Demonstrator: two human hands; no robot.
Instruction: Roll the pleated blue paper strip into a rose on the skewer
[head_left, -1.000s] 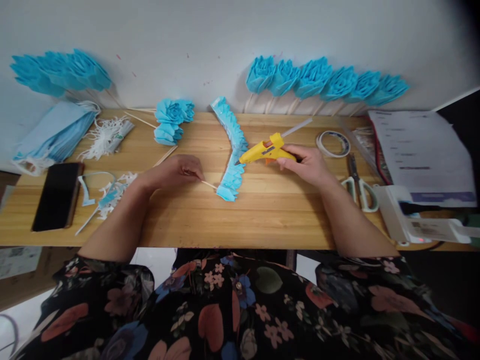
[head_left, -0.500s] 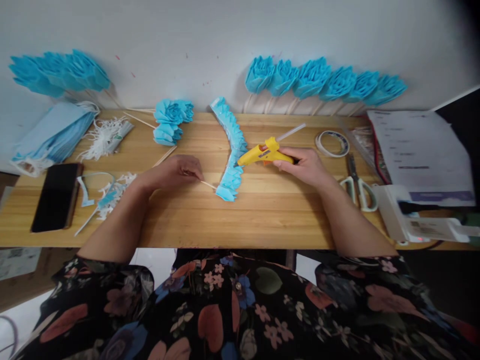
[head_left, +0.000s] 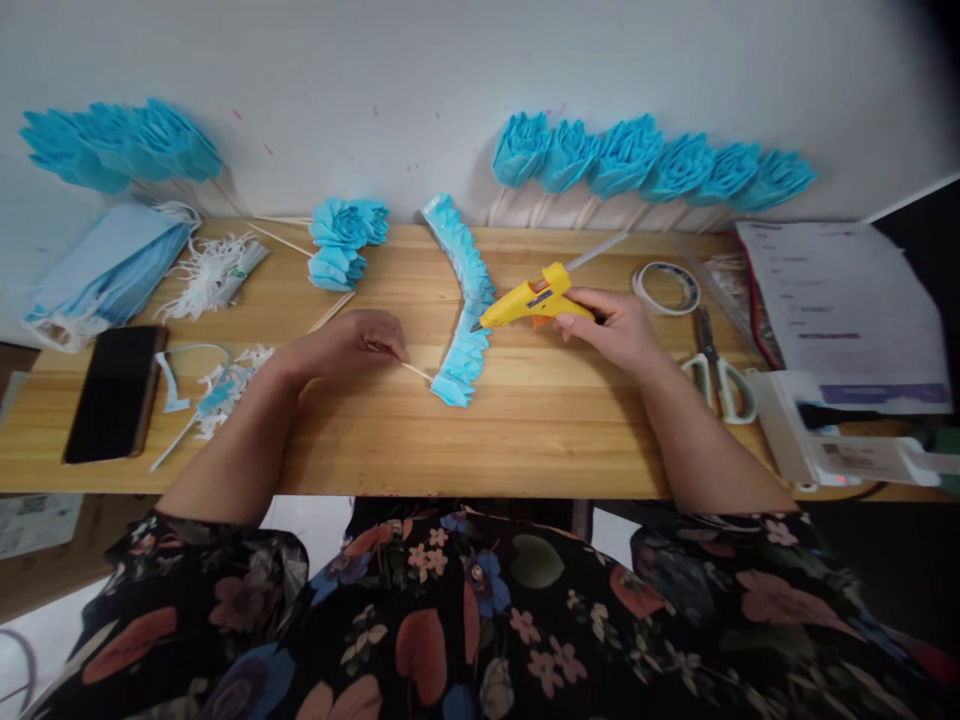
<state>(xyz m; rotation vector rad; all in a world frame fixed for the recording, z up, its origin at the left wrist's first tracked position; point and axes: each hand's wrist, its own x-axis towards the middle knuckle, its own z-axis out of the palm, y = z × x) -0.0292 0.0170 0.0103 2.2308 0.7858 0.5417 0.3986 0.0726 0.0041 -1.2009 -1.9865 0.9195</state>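
My left hand [head_left: 364,345] pinches a thin wooden stick [head_left: 416,371] whose tip meets the lower end of a pleated blue strip [head_left: 466,290]. The strip lies in a curve on the wooden table, its ruffled edge facing right. In my right hand [head_left: 609,325] is a yellow glue gun [head_left: 529,298] with a clear glue stick [head_left: 598,250] poking out of its back. The gun's dark nozzle is at the strip's lower half; whether it touches is hard to tell. Small blue flowers [head_left: 339,240] on sticks lie beyond my left hand.
Blue flowers [head_left: 626,155] on sticks lean on the wall, with others [head_left: 124,145] at far left. Left: masks [head_left: 112,265], white cords [head_left: 214,272], a phone [head_left: 112,393]. Right: a tape roll [head_left: 666,288], scissors [head_left: 716,370], papers [head_left: 847,300], a white device [head_left: 795,425].
My right hand and the glue gun have shifted slightly right, with the gun's back end tilted further up. The nozzle has moved a little up along the strip. My left hand stays in place.
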